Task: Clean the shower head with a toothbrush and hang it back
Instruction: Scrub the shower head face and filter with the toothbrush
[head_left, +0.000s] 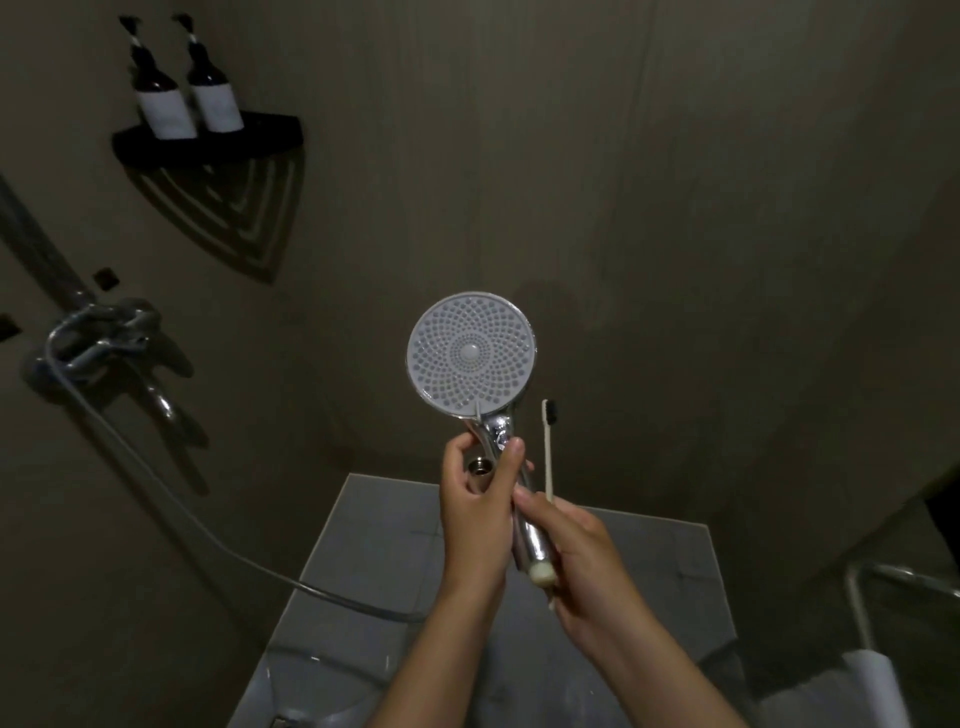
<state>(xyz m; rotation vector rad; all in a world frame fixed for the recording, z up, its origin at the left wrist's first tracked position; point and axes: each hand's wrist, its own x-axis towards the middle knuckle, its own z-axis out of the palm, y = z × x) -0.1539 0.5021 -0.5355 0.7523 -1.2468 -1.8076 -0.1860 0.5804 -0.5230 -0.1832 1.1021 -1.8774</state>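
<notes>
A round shower head (470, 353) with a pale grey nozzle face points up at me in the middle of the view. Its chrome handle (527, 540) slants down toward the right. My left hand (475, 512) is closed around the neck of the handle just under the face, and a small threaded metal fitting (477, 464) shows by its fingers. My right hand (582, 566) grips the lower handle together with a cream toothbrush (547, 452). The brush stands upright beside the head, black bristles at the top, not touching the face.
A chrome mixer tap (98, 338) is on the left wall, and its hose (208, 535) runs down behind my left arm. A black corner shelf (270, 136) holds two dark pump bottles (161, 98). Grey floor tiles (374, 551) lie below. A metal rail (857, 597) with white cloth is at lower right.
</notes>
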